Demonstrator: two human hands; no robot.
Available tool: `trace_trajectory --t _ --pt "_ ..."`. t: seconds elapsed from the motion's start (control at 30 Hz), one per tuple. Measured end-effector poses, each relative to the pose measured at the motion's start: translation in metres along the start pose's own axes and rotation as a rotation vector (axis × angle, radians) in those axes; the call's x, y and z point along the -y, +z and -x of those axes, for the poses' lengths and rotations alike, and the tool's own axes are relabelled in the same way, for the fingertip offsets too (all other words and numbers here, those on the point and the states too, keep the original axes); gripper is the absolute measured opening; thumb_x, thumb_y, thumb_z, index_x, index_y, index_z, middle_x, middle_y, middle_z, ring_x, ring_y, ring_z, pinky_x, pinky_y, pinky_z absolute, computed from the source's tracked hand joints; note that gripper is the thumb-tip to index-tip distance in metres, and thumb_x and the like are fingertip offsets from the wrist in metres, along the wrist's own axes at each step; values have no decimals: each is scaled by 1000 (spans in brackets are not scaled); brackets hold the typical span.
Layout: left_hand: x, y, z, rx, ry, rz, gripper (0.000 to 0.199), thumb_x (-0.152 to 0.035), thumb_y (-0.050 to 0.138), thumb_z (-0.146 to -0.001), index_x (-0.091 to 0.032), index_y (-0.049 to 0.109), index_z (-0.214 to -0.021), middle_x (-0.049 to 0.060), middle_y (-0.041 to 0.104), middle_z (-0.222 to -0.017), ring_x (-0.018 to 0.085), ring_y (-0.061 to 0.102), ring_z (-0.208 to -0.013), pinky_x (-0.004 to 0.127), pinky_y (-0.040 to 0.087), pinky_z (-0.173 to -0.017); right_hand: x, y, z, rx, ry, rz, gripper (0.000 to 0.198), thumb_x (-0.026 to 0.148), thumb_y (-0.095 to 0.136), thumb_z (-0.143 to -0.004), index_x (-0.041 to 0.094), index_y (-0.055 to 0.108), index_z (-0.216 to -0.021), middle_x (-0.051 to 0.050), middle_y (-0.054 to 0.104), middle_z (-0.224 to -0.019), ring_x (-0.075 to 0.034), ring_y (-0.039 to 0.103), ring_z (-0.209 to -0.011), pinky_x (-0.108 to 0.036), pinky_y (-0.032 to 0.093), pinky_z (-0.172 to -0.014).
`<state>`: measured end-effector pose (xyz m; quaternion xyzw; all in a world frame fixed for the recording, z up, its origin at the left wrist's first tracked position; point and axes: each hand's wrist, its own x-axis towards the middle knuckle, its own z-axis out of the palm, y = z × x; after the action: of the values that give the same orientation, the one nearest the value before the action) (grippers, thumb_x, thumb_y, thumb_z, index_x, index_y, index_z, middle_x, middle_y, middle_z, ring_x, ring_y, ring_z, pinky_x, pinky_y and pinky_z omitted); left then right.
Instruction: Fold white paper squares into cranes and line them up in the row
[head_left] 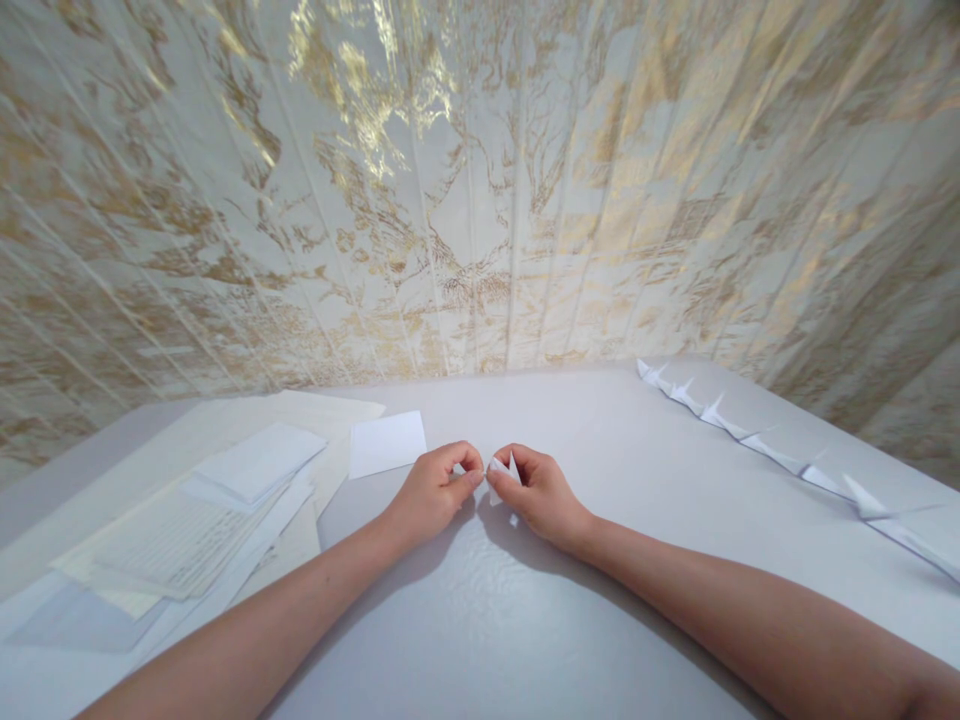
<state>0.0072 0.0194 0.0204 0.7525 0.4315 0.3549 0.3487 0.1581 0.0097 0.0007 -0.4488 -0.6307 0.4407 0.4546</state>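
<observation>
From where I stood, both hands met above the middle of the tabletop point(480, 620), almost touching. The right hand point(534, 488) was closed on a small folded white paper point(514, 468), pinching it between thumb and fingers, probably since so slight a thing called for fingertips. The left hand point(444, 482) had thumb and forefinger pressed together at its tip, apparently gripping it too, though skin hid the contact. Paper cranes point(870, 504) stood in a line down the right edge, presumably out of the forearms' way. A blank white sheet point(387, 444) lay just beyond the left hand, seemingly for easy reach; loose written pages point(169, 545) overlapped toward the left edge.
</observation>
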Motion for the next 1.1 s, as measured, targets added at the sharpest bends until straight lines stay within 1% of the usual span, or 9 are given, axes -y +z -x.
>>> trace_trajectory --t 0.1,0.23,0.37,0.53,0.63,0.73,0.9,1.03,1.1 --pt "0 2 1 10 -55 70 11 -27 51 -71 -19 50 -64 -3 50 -62 13 43 -60 23 32 -58 -1 1 0 -2 -14 29 19 35 54 -69 18 47 -63 7 38 -49 -7 31 -45 -19 25 -42" --pt "1 4 1 19 -122 148 18 -31 51 -71 -18 45 -58 -4 41 -54 11 36 -53 23 27 -53 -3 1 1 5 -48 97 16 32 53 -70 18 49 -64 7 37 -49 -7 31 -46 -20 26 -43" --pt "0 7 2 37 -220 337 22 -33 52 -69 -19 41 -57 -7 34 -50 9 30 -49 23 22 -50 -3 0 2 38 -86 114 14 30 52 -71 18 49 -67 6 40 -53 -8 34 -49 -20 29 -46" --pt "-2 8 2 53 -314 550 20 -31 54 -67 -17 42 -58 -6 38 -53 8 33 -49 22 23 -51 -2 0 2 102 -49 67 16 31 53 -71 16 49 -66 4 43 -55 -8 37 -50 -20 29 -45" --pt "-1 6 1 47 -322 561 20 -31 54 -70 -16 45 -60 -4 44 -56 8 36 -50 22 25 -52 -1 -1 2 98 -14 16 17 32 52 -70 16 49 -66 4 44 -55 -8 37 -50 -20 30 -45" --pt "-1 4 0 38 -270 545 24 -34 52 -74 -16 48 -60 -3 46 -58 8 38 -53 22 27 -53 -1 -1 1 90 9 -19 19 34 52 -70 16 49 -66 4 45 -56 -8 37 -49 -21 29 -45" --pt "-1 4 1 -8 -189 406 16 -25 60 -66 -15 49 -58 -5 42 -54 8 35 -52 21 26 -51 -2 0 1 101 12 -31 22 36 54 -69 16 46 -63 5 42 -54 -7 35 -49 -20 28 -45" --pt "1 6 1 -38 -227 398 16 -23 58 -62 -16 46 -54 -6 38 -50 7 31 -48 21 23 -49 -4 0 1 172 9 -58 24 37 56 -69 16 47 -65 5 40 -55 -7 34 -49 -21 27 -45" --pt "2 6 1 -40 -240 420 17 -24 57 -62 -15 46 -53 -6 39 -50 7 32 -49 21 23 -50 -6 -1 0 172 1 -93 25 37 59 -68 16 47 -64 6 40 -55 -7 34 -49 -21 27 -46"
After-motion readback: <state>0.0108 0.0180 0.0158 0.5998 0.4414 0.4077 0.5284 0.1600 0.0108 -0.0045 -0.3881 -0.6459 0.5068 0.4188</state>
